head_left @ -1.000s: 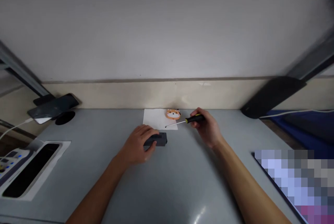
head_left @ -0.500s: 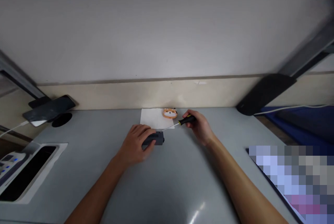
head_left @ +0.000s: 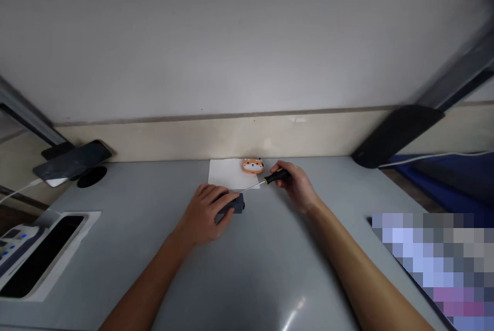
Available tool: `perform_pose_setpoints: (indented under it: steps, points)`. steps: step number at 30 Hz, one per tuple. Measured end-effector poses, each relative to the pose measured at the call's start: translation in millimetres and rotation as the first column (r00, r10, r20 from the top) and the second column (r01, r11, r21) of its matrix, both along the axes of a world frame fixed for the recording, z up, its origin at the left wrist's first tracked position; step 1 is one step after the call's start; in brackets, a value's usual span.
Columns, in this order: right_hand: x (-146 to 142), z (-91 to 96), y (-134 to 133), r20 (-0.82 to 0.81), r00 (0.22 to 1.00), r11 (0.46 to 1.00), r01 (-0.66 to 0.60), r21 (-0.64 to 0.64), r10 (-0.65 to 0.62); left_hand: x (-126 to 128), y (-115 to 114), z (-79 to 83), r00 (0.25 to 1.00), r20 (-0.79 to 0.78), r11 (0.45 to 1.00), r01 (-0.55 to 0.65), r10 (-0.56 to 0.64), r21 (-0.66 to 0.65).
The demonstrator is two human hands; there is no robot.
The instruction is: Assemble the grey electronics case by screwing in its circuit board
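Observation:
My left hand (head_left: 204, 212) lies over a small dark grey box (head_left: 234, 203) on the grey table (head_left: 250, 264), fingers curled on its top and side. My right hand (head_left: 296, 187) grips a screwdriver (head_left: 266, 180) with a black and yellow handle; its thin metal shaft points left and down, its tip at the box's upper right corner. Behind the box lies a white sheet of paper (head_left: 227, 172), with a small orange animal-faced object (head_left: 253, 165) at its far right corner.
A phone (head_left: 71, 161) leans on a black stand at the far left with a white cable. A white device with a dark screen (head_left: 36, 254) sits at the left front. A black lamp foot (head_left: 397, 133) stands at the right rear; a blurred-out patch covers the right front.
The box has turned under my left hand and now shows less of its vented side. The screwdriver tip has come down from over the paper to the box's corner.

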State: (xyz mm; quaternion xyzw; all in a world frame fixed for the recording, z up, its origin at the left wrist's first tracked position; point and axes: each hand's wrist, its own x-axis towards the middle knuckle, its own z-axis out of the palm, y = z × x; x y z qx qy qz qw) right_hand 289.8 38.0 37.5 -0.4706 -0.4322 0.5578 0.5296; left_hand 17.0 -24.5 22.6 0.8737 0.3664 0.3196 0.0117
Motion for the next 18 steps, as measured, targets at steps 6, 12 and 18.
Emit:
perform_pose_setpoints:
  steps: [6, 12, 18]
  points:
    - [2, -1.6, 2, -0.004, 1.0, 1.0, 0.026, 0.0, -0.026, 2, -1, 3.1, 1.0, 0.016, 0.999, -0.002, 0.002, -0.049]
    - [8, -0.8, 4, -0.026, 0.993, 0.993, 0.116, 0.01, -0.115, 10, -4, 10.0, 1.0, 0.002, 0.986, 0.029, -0.029, -0.165]
    - [16, -3.4, 10, -0.012, 0.972, 0.972, 0.235, 0.017, -0.234, 13, -3, 6.2, 0.999, -0.024, 0.993, 0.04, -0.043, -0.111]
